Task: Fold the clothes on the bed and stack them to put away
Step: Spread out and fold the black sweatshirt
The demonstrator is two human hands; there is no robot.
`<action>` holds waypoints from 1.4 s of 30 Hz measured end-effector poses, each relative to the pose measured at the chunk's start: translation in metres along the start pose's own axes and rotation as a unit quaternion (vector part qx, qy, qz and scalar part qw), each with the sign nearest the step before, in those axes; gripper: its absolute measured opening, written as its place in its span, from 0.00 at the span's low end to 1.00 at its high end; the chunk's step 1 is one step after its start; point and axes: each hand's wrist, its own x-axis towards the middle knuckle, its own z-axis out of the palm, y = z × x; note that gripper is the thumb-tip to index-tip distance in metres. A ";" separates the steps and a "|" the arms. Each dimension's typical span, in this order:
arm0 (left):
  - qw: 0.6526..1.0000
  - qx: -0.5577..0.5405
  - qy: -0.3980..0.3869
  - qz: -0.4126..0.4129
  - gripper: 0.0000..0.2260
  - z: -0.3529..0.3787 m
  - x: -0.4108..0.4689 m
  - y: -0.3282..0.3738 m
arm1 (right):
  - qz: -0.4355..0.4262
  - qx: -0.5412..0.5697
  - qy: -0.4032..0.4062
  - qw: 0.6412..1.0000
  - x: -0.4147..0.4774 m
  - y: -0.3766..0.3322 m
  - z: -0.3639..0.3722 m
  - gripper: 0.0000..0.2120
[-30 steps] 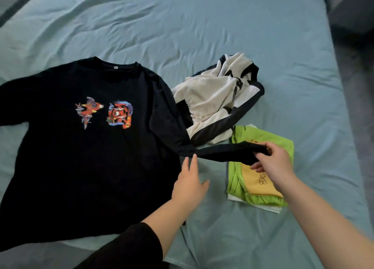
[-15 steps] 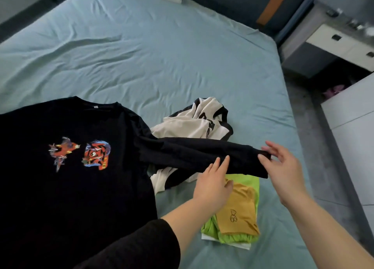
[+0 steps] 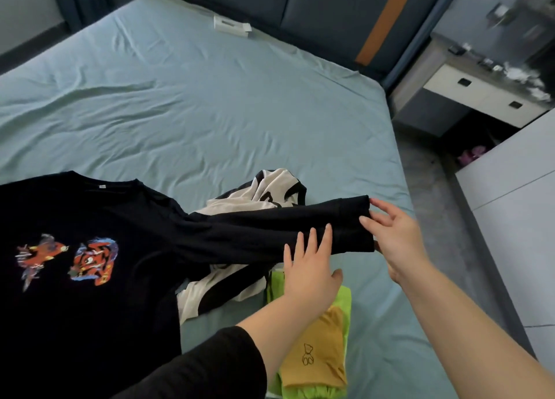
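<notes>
Teal-sheeted bed [image 3: 210, 98] carries a black graphic sweatshirt [image 3: 90, 293] spread flat at left, its sleeve [image 3: 255, 236] stretched rightward across a crumpled white-and-black garment [image 3: 270, 188], near a folded green-and-yellow stack [image 3: 318, 359]. Left hand [image 3: 309, 272] rests flat on the sleeve, fingers straight. Right hand [image 3: 396, 239] grip pinches the cuff [image 3: 351, 218] between thumb and fingers.

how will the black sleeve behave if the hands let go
Probably floppy: the black sleeve creases where it lies over the white garment. Likely light: the right hand holds its cuff by fingertips, left hand flat.
</notes>
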 end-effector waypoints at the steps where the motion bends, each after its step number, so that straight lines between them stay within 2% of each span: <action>1: 1.000 -0.001 0.000 -0.005 0.37 0.002 0.005 0.010 | -0.014 -0.014 0.005 1.000 0.007 -0.004 -0.008 0.22; 3: 1.000 -0.009 0.013 -0.012 0.39 0.007 0.016 0.031 | -0.048 -0.034 0.015 0.998 0.021 -0.012 -0.022 0.25; 7: 0.998 -0.019 0.057 -0.029 0.42 0.016 0.043 0.060 | -0.106 -0.045 0.038 0.993 0.049 -0.013 -0.039 0.22; 10: 0.995 -0.008 -0.016 -0.101 0.42 0.028 0.055 0.060 | -0.056 -0.023 0.042 0.997 0.065 0.004 -0.048 0.21; 12: 0.991 -0.008 -0.038 -0.127 0.41 0.034 0.060 0.057 | -0.035 -0.013 0.035 0.999 0.074 0.014 -0.051 0.22; 16: 0.997 -0.012 -0.011 -0.081 0.38 0.038 0.071 0.057 | -0.023 0.007 0.012 1.000 0.092 0.023 -0.051 0.22; 19: 0.997 -0.070 0.015 -0.040 0.35 0.035 0.083 0.064 | 0.001 0.053 -0.010 0.999 0.099 0.026 -0.048 0.21; 22: 0.986 -0.152 0.048 -0.056 0.32 0.035 0.094 0.077 | 0.012 0.111 -0.042 0.993 0.100 0.026 -0.040 0.19; 25: 0.955 -0.256 0.111 -0.098 0.20 0.030 0.101 0.078 | 0.016 0.141 -0.079 0.987 0.095 0.024 -0.028 0.14; 27: 0.931 -0.320 0.117 -0.130 0.13 0.022 0.102 0.070 | 0.038 0.188 -0.066 0.979 0.089 0.028 -0.023 0.07; 28: 0.923 -0.339 0.116 -0.137 0.12 0.019 0.101 0.063 | 0.066 0.219 -0.045 0.972 0.083 0.034 -0.021 0.03; 29: 0.918 -0.353 0.119 -0.135 0.11 0.015 0.099 0.055 | 0.105 0.233 -0.020 0.967 0.075 0.042 -0.016 0.05; 31: 0.913 -0.370 0.121 -0.118 0.11 0.004 0.092 0.040 | 0.207 0.223 -0.021 0.952 0.053 0.067 0.004 0.16; 33: 0.911 -0.382 0.113 -0.108 0.09 -0.011 0.085 0.026 | 0.288 0.236 -0.083 0.924 0.028 0.093 0.041 0.23; 37: 0.894 -0.423 0.100 -0.107 0.08 -0.058 0.064 -0.019 | 0.343 0.368 -0.193 0.842 -0.002 0.105 0.136 0.30; 39: 0.897 -0.411 0.111 -0.117 0.09 -0.088 0.049 -0.064 | 0.340 0.435 -0.163 0.817 -0.010 0.098 0.187 0.27; 42: 0.869 -0.452 0.129 -0.153 0.07 -0.133 0.022 -0.157 | 0.367 0.488 -0.083 0.788 -0.028 0.099 0.265 0.18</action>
